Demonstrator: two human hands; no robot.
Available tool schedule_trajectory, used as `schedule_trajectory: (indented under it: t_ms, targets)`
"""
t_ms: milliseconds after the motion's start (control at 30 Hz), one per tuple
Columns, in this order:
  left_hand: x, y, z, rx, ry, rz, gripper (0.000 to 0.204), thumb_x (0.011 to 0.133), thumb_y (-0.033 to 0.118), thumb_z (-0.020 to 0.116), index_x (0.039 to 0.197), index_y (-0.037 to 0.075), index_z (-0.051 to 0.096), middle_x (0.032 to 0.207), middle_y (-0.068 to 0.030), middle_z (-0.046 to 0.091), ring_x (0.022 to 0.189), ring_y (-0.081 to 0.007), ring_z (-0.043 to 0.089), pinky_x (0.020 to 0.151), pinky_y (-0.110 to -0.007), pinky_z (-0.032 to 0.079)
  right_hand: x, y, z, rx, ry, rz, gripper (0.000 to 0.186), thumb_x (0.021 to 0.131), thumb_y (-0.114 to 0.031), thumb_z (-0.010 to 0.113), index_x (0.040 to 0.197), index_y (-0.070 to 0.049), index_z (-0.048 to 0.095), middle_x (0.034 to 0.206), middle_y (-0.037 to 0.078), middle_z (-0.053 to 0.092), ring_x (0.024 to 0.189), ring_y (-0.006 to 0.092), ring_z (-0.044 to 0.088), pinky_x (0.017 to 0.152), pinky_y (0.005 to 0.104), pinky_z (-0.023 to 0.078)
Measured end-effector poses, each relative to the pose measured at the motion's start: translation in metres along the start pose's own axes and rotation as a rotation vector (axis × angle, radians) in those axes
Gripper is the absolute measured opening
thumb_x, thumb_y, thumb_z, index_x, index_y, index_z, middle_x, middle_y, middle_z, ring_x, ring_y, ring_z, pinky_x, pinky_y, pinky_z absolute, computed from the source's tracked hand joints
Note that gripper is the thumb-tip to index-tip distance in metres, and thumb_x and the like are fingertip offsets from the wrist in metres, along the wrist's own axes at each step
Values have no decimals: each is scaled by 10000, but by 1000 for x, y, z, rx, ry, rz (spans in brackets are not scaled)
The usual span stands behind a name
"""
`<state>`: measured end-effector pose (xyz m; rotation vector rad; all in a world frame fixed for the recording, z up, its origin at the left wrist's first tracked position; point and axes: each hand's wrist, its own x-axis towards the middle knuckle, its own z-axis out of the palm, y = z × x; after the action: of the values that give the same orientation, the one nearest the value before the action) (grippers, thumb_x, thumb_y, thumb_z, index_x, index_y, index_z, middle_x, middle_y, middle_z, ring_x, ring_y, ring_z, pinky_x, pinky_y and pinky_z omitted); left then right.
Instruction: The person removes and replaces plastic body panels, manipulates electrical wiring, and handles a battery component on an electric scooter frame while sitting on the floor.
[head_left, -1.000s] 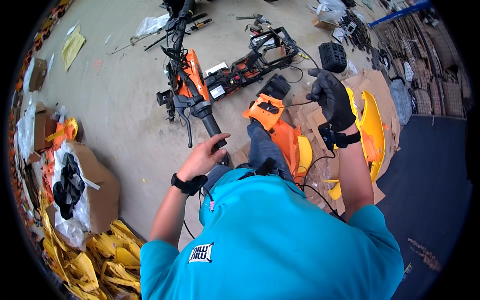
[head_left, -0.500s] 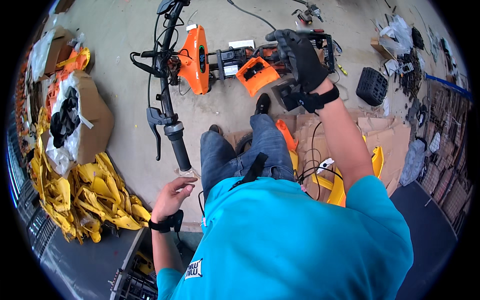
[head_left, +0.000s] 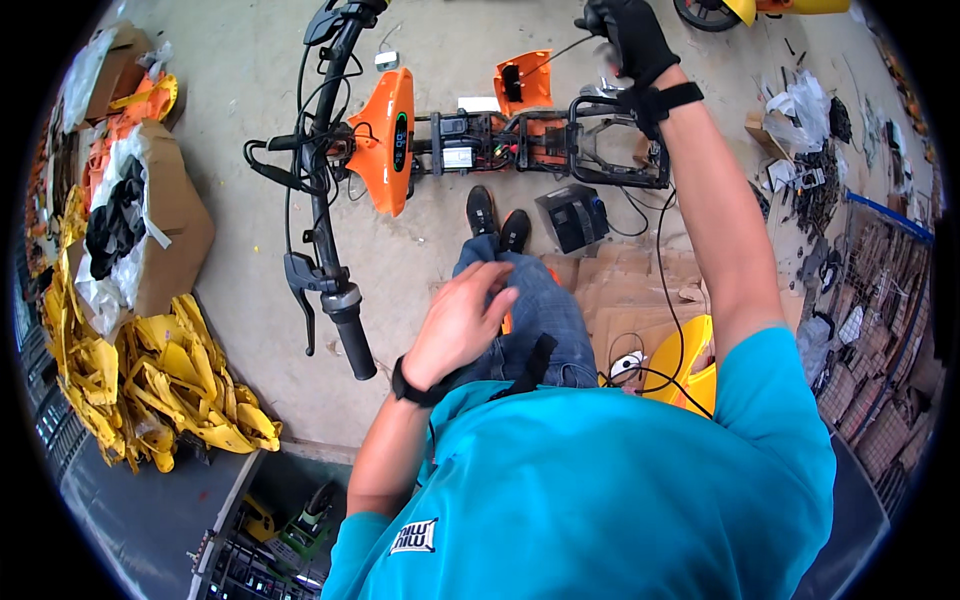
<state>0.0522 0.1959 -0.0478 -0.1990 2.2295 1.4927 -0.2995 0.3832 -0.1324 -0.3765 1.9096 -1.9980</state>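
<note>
My right hand (head_left: 630,40), in a black glove, is raised at the top with fingers closed on a thin black cable (head_left: 560,52). The cable reaches down toward a small orange cover (head_left: 525,80) above the bike frame (head_left: 490,145). My bare left hand (head_left: 463,315), fingers loosely bent and apart, hangs empty over my legs, right of the black handlebar grip (head_left: 355,342). An orange cowl with a display (head_left: 378,140) sits beside the handlebar. A black box (head_left: 568,218) stands on the floor below the frame, near my shoes.
A heap of yellow panels (head_left: 150,380), a cardboard box with plastic bags (head_left: 175,240) lie left. Yellow parts (head_left: 680,350) rest on flattened cardboard (head_left: 630,290) at right. Plastic, loose parts (head_left: 810,190), a wire cage (head_left: 890,340) line the right side. A yellow vehicle (head_left: 740,10) stands top right.
My right hand has risen, carrying the cable upward. My left hand left the handlebar grip, dropped, then moved right over my legs. The small orange cover now appears farther away.
</note>
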Motion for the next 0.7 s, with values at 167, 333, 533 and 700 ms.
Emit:
schedule_trajectory:
  t_ms: [167,333,533,700]
  targets:
    - [117,-56,41,-407,-155,-176,295,946,154,515,1148,-56,562,922,-78,647,849,-139,612,775,-282,493,-45,44,40,-188,12,150,223,935,-223,510,970,-70,667,645,-26,547,569,58,474,578,226,432]
    - [178,-95,46,-648,-58,-411,397,945,212,541,1275,1,476,1051,-91,621,922,-173,617,769,-289,487,-110,110,56,-396,114,338,214,922,-213,518,958,-61,664,668,45,596,606,100,543,565,275,443]
    - [200,-110,54,-946,-19,-231,381,985,277,471,1260,15,503,1161,-116,600,1061,-179,570,890,-307,438,-191,142,87,-732,-11,125,220,900,-220,542,964,-42,654,798,147,640,710,244,622,637,351,474]
    - [191,-104,56,-937,242,-152,333,1025,266,344,992,11,555,874,-151,673,975,-230,627,877,-341,461,-195,115,100,-273,51,393,226,909,-213,556,1016,-33,642,962,130,658,838,210,626,735,310,478]
